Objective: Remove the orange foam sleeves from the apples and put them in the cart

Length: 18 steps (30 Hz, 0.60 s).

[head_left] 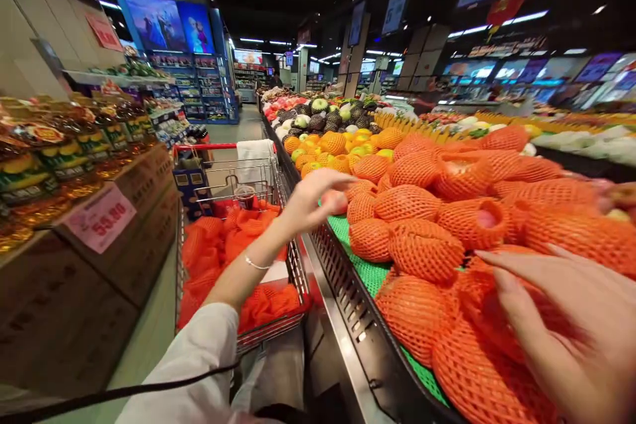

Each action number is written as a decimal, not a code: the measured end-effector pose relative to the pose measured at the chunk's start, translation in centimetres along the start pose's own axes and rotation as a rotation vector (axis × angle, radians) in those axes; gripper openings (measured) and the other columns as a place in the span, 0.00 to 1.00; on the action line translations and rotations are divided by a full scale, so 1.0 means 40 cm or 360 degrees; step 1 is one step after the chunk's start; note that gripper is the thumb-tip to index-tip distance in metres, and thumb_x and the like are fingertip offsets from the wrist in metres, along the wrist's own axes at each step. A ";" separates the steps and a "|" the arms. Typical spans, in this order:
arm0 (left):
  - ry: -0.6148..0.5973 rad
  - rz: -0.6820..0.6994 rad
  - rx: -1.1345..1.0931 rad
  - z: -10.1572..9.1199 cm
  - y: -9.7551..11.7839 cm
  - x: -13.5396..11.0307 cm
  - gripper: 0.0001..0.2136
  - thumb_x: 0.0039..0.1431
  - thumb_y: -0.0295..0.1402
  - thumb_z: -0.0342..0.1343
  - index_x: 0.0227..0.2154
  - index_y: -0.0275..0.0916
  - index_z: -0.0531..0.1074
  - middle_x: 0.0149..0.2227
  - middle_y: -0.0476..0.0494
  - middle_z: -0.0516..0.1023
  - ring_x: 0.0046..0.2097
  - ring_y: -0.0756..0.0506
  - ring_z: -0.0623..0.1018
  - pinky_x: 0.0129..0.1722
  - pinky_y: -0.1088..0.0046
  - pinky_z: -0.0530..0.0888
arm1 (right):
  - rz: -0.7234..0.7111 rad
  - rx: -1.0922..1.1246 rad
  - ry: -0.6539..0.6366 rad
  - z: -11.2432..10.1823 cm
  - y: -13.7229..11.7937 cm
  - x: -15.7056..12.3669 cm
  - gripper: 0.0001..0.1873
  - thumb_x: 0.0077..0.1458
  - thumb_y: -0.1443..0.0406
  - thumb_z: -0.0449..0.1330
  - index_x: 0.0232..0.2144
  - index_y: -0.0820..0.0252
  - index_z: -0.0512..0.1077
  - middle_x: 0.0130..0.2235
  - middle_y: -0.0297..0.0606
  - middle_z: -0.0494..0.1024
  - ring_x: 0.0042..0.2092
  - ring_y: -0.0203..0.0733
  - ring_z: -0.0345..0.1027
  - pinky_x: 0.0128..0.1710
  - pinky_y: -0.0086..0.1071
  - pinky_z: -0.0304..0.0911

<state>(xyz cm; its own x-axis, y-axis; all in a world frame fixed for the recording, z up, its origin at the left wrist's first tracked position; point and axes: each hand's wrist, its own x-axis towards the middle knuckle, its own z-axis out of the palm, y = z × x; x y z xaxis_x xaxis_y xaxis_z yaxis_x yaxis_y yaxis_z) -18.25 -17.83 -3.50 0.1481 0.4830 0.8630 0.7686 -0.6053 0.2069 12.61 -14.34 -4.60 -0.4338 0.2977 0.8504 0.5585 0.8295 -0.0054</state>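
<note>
In the head view, the left hand (311,200) reaches over the black edge of the produce display (348,298), thumb parted from its outstretched fingers, just beside a pinkish fruit (338,203); whether they touch, I cannot tell. The right hand (566,324) is spread, thumb and fingers apart, at the near fruits in orange foam nets (424,248), which lie heaped on a green mat (370,277). Left of the display, a cart (211,146) holds orange netting (201,265).
</note>
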 end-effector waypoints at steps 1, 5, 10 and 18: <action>-0.0070 -0.0391 0.0245 -0.026 -0.069 -0.061 0.14 0.65 0.36 0.44 0.47 0.36 0.69 0.44 0.42 0.77 0.46 0.47 0.75 0.49 0.67 0.72 | -0.0020 0.0024 -0.0062 0.004 0.001 -0.006 0.11 0.58 0.60 0.54 0.37 0.58 0.74 0.35 0.42 0.79 0.41 0.50 0.72 0.50 0.48 0.64; -0.0477 -0.1258 0.0733 -0.103 -0.284 -0.331 0.12 0.66 0.32 0.44 0.42 0.32 0.71 0.41 0.39 0.77 0.42 0.45 0.76 0.45 0.65 0.74 | -0.0092 0.0088 -0.0165 0.007 0.007 -0.016 0.12 0.59 0.61 0.54 0.41 0.58 0.73 0.36 0.43 0.79 0.39 0.48 0.72 0.44 0.43 0.64; -0.0889 -0.1661 0.0981 -0.146 -0.341 -0.609 0.13 0.62 0.37 0.54 0.45 0.35 0.69 0.44 0.42 0.74 0.43 0.46 0.76 0.42 0.63 0.76 | -0.0273 0.0065 -0.0155 0.015 -0.011 -0.002 0.12 0.61 0.62 0.53 0.41 0.61 0.72 0.33 0.42 0.78 0.35 0.45 0.70 0.39 0.37 0.61; -0.1009 -0.1625 0.1153 -0.187 -0.381 -0.710 0.13 0.62 0.36 0.54 0.45 0.34 0.70 0.45 0.41 0.74 0.44 0.45 0.75 0.44 0.60 0.75 | -0.0195 0.0133 -0.0137 0.010 -0.004 -0.006 0.09 0.60 0.62 0.55 0.40 0.58 0.72 0.35 0.38 0.79 0.35 0.42 0.71 0.40 0.34 0.61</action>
<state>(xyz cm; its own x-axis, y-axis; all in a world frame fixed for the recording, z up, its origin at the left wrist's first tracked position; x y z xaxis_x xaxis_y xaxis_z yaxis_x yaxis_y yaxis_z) -38.82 -27.06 -27.71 -0.5606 0.8236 0.0856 0.8237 0.5440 0.1603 12.35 -14.33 -4.99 -0.5558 0.2284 0.7993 0.4385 0.8974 0.0485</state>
